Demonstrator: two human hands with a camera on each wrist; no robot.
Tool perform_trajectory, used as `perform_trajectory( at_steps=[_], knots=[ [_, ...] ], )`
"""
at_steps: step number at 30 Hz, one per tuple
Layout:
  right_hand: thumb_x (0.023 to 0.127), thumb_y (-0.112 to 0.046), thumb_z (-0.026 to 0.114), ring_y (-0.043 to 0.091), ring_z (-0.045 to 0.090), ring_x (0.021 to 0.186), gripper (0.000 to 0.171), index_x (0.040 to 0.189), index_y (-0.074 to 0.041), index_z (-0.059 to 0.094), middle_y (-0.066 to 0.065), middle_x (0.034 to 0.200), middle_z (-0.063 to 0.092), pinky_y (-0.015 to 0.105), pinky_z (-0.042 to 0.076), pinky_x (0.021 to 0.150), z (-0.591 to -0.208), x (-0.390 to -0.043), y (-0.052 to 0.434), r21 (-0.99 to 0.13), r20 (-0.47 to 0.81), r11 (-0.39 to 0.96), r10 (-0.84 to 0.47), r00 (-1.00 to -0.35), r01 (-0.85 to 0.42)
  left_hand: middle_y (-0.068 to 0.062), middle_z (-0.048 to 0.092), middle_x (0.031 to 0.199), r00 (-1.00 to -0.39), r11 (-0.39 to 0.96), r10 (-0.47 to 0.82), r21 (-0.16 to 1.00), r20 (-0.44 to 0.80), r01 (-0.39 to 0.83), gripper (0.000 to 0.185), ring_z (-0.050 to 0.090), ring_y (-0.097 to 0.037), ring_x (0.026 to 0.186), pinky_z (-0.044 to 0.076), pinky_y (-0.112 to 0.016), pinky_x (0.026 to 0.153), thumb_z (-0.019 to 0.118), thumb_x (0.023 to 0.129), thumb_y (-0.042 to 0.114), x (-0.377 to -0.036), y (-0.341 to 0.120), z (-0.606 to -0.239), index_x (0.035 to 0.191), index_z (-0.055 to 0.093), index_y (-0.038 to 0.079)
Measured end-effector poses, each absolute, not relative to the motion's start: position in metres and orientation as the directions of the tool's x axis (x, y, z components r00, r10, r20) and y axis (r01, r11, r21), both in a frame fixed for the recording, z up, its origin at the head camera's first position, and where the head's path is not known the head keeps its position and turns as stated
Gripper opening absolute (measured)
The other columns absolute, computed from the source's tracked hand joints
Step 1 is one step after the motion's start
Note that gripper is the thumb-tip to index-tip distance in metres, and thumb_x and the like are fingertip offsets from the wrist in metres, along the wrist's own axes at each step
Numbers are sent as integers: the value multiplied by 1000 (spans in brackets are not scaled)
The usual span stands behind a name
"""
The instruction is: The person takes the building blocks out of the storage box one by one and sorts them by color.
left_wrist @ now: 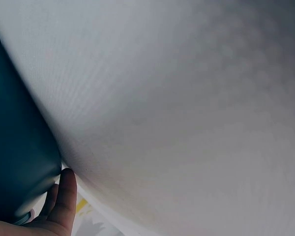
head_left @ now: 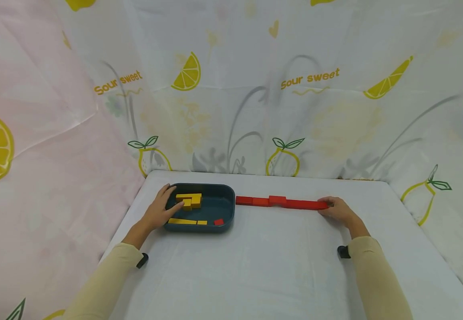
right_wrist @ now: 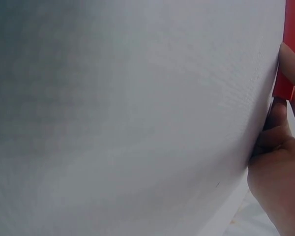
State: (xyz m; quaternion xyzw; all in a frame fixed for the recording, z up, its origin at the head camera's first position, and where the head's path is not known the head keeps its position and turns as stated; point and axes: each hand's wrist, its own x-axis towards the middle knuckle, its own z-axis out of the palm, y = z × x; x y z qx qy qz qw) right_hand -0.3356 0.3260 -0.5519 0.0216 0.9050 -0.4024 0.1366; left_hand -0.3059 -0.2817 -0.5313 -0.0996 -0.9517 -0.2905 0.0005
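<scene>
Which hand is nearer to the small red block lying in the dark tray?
Left. The left hand rests in the tray on the yellow blocks, close to the small red block. The right hand is far off, touching the row of red blocks.

Left wrist view: only a thumb and a sliver of palm of the left hand [left_wrist: 56, 209] show at the bottom edge; the fingers are out of frame. The dark tray [left_wrist: 17, 147] is a blurred teal mass cut off at the left edge, contents unseen.

Right wrist view: the red block [right_wrist: 290, 49] is cut by the right and top edges (one narrow strip shows). The right hand [right_wrist: 280, 162] is partly out of frame.

Head view: the left hand's fingertips [head_left: 177, 205] overlap the yellow blocks [head_left: 191, 200]; whether they grip cannot be told. Both forearms run off the bottom edge.
</scene>
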Motion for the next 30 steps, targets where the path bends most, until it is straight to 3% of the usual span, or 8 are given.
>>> perform_trajectory(
  at_steps=[30],
  knots=[
    [90,-14,67,38,43,120,51,137,1,53,27,136,49,54,39,102,-551,-335,325,-729,-253,668,-61,-966,149,-21,9,165,-979,807,191,556,69,197,79,21,-46,147,23,-69,114,53,97,54,-306,-282,-532,156,26,8]
  ],
)
